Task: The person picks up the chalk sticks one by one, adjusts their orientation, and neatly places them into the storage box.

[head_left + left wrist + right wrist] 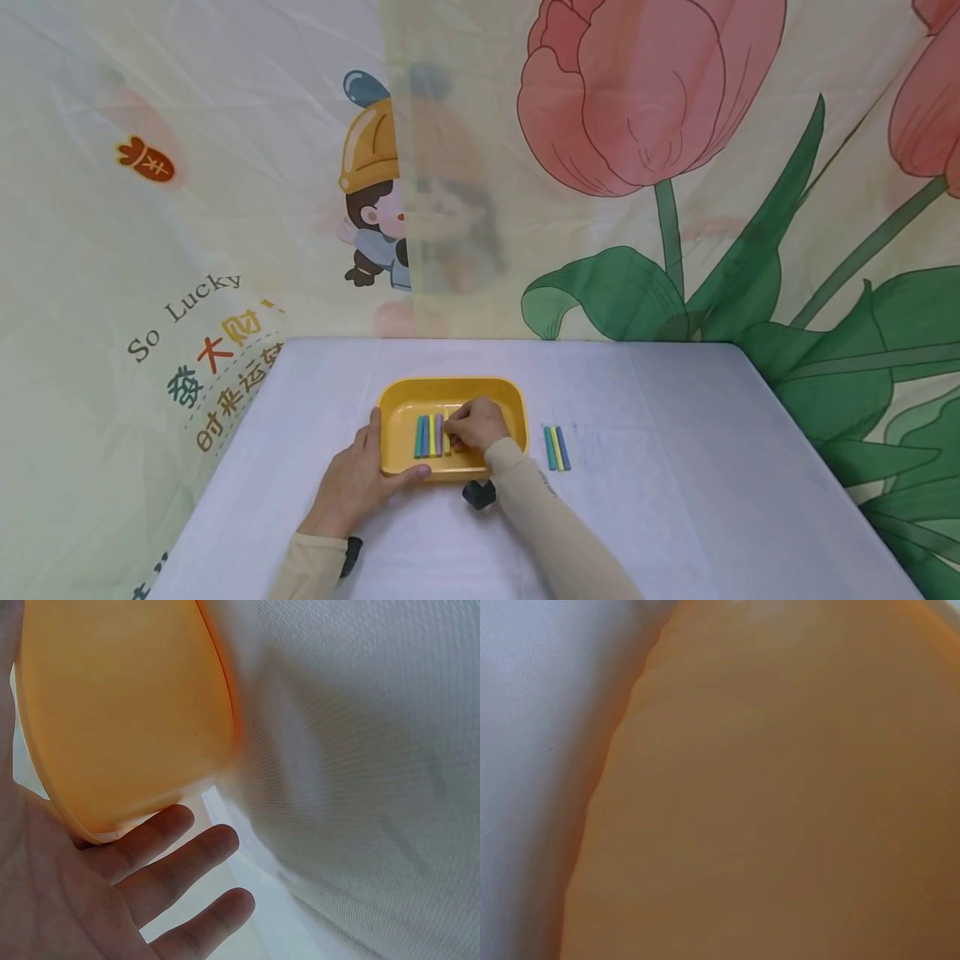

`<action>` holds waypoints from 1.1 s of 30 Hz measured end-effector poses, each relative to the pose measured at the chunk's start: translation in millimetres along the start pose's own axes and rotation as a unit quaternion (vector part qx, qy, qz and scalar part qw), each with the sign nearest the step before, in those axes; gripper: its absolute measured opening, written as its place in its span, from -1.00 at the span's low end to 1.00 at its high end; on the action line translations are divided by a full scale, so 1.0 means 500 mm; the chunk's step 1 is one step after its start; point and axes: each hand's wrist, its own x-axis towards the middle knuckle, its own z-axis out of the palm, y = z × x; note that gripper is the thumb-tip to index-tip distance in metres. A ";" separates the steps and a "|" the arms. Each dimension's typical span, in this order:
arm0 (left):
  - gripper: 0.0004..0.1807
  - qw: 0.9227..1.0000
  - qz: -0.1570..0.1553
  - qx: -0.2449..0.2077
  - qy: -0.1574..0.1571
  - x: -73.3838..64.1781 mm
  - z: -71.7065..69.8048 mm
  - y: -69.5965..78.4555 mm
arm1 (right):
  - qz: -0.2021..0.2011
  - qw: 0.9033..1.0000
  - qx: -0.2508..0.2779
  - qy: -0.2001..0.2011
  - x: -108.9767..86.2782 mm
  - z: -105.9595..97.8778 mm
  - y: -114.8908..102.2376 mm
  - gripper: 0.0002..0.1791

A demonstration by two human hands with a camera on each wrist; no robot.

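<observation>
A yellow tray [453,475] stands on the table, with a row of chalk sticks [426,437] in green, blue, yellow and purple lying side by side on its floor. At the right end of that row my right hand [477,425] pinches a yellow chalk stick [447,448], its upper part near the fingertips. My left hand [352,482] rests at the tray's left front corner, thumb along the front rim and fingers along the left side. In the left wrist view, extended fingers [180,870] lie against the tray's outer wall [135,712]. Only the tray's wall [765,787] fills the right wrist view.
To the right of the tray, three more chalk sticks [557,450], green, yellow and blue, lie parallel on the white-covered table [660,500]. Faint bluish marks show on the cloth beside them. A printed curtain [465,317] hangs behind the table's far edge.
</observation>
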 end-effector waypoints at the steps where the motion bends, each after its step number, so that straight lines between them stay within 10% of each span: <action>1: 0.47 1.000 0.000 0.000 0.000 0.000 0.000 0.000 | 0.002 1.000 -0.003 0.001 0.000 0.001 -0.001 -0.90; 33: 0.47 1.000 0.002 0.000 0.002 -0.002 -0.003 0.001 | -0.013 0.999 -0.043 -0.003 -0.033 -0.023 0.001 -0.85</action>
